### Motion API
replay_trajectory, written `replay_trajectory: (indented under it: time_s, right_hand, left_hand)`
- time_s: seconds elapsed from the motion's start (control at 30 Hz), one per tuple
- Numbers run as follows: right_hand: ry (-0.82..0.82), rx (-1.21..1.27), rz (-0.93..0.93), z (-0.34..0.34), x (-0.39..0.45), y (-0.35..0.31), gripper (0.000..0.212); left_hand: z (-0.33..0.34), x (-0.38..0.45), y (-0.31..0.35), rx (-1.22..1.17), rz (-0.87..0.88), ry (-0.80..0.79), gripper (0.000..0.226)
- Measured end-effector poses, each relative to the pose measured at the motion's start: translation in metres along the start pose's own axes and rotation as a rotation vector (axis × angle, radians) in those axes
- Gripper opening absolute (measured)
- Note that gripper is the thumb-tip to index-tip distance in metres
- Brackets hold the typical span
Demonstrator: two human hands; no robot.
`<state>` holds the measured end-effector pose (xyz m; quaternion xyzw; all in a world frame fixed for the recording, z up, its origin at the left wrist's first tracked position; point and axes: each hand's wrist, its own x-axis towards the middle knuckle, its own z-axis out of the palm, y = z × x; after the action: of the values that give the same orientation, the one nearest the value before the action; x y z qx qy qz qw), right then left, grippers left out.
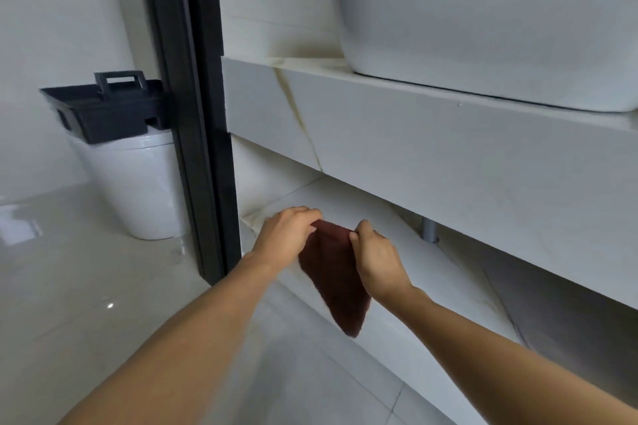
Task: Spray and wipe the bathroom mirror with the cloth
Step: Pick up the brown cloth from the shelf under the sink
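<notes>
Both forearms reach forward; left hand point(283, 235) and right hand point(374, 259) each pinch the top edge of the dark red cloth point(333, 276), hanging below the tabletop point(414, 134); one loosened pinch could drop it onto the floor point(86, 286).

A home bathroom is shown. A white vessel basin point(483, 28) is set on the right part of a pale stone counter point(397, 134) with faint veining, and a lower shelf point(345, 203) of the same stone is seen beneath it, with a grey drain pipe point(429, 229) coming down behind. The walls and the glossy floor point(86, 269) are covered in large light tiles. A black frame point(193, 114) is set upright at the counter's left edge. Beyond it, a white toilet point(138, 183) is seen, and a black caddy point(107, 107) with a handle is placed on top of it.
</notes>
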<state>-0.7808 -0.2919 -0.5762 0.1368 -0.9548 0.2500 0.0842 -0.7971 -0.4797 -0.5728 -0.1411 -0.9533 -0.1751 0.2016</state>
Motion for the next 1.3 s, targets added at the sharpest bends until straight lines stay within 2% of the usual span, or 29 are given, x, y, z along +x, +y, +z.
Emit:
replay_trajectory:
  time_s: [0.13, 0.2, 0.33, 0.6, 0.73, 0.83, 1.03, 1.2, 1.3]
  right_hand:
    - [-0.156, 0.199, -0.089, -0.02, -0.001, -0.062, 0.041]
    - [-0.186, 0.199, -0.159, -0.038, 0.006, -0.101, 0.034]
    - [-0.143, 0.176, -0.26, -0.109, 0.035, -0.19, 0.019]
    - [-0.102, 0.285, -0.375, -0.357, 0.128, -0.332, 0.014]
    - [-0.041, 0.294, -0.41, -0.495, 0.175, -0.364, 0.01]
    - [0.03, 0.349, -0.37, -0.588, 0.209, -0.369, 0.01]
    - [0.167, 0.378, -0.208, -0.712, 0.245, -0.349, 0.013]
    - [0.345, 0.054, -0.063, -0.745, 0.251, -0.311, 0.019]
    - [0.357, -0.007, 0.039, -0.753, 0.261, -0.291, 0.021]
  left_hand:
    - [-0.082, -0.013, -0.017, -0.013, -0.081, -0.059, 0.016]
    - [-0.136, -0.015, -0.025, -0.01, -0.129, -0.074, 0.019]
    - [-0.262, 0.0, -0.03, 0.007, -0.2, -0.09, 0.018]
    - [-0.532, 0.114, 0.031, -0.003, -0.188, -0.002, 0.019]
    - [-0.64, 0.185, 0.085, -0.042, -0.145, 0.045, 0.015]
    - [-0.703, 0.239, 0.125, -0.208, -0.189, 0.12, 0.006]
    - [-0.762, 0.332, 0.21, -0.511, -0.23, 0.124, 0.007]
    - [-0.751, 0.387, 0.266, -0.638, -0.231, -0.006, 0.013]
    - [-0.738, 0.42, 0.286, -0.661, -0.212, -0.05, 0.017]
